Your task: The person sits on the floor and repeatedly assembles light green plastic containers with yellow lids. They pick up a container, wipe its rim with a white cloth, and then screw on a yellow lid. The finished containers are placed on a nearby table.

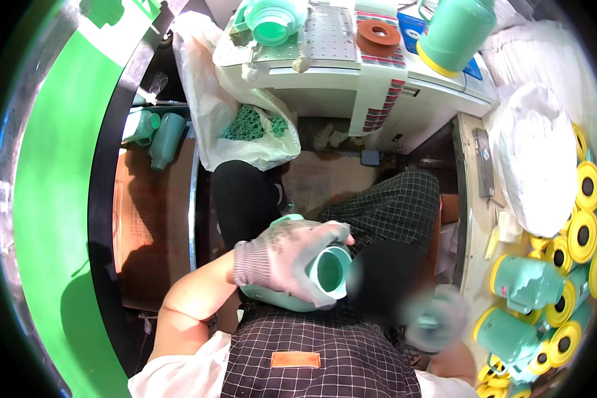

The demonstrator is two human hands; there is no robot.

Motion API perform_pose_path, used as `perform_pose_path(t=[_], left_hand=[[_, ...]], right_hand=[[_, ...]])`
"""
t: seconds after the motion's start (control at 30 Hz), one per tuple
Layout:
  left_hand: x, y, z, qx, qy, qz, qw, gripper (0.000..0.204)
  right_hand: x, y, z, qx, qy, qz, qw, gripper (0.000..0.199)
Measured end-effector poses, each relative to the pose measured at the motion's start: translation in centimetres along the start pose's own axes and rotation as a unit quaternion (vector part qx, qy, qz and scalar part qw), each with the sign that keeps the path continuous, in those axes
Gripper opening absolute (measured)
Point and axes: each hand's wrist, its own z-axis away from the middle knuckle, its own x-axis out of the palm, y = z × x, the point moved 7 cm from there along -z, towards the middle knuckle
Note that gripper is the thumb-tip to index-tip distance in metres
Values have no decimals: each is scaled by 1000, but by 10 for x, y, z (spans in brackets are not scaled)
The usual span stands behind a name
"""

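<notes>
The left hand (286,255), in a pinkish-grey knit glove, wraps over a green container (330,269) in the person's lap, fingers curled round the neck with the open mouth facing up and toward the right. The right hand (439,320) is a blur at the lower right; whether it is spread, closed or holding something cannot be told. Between the two is a dark, blurred round object (388,282), very near the container's mouth; what it is and what supports it are unclear.

The likeliest trouble is a knock: if the dark object meets the rim off-centre, it could twist the neck out of the glove or mark the edge. With only one hand seen to steady it, the container could also roll on the soft checkered apron (298,381). Left fingertips so close to the rim risk being pinched. Any loose bits could drop into the open mouth. At the right, a careless elbow might topple the crowded yellow-rimmed containers (525,282).
</notes>
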Motion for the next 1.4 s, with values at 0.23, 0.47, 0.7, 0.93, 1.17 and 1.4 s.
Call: perform_pose_path(t=[0.23,0.47,0.7,0.93,1.17,1.4], left_hand=[[12,17,13,61,-42,-2,997,87],[-38,22,33,69,50,-38,996,82],[-39,-20,-33,63,-24,107,992,82],[-20,0,-60,21,49,-28,998,74],[-17,6,-51,13,84,-50,995,74],[-17,-12,-56,-7,63,-82,995,82]], right_hand=[[106,22,-132,-115,194,-1,974,53],[135,72,-140,23,125,-215,968,62],[-5,191,14,248,283,-43,926,7],[-215,215,0,251,439,244,828,17],[-259,309,-30,311,281,423,803,26],[-282,312,-14,265,456,53,848,27]])
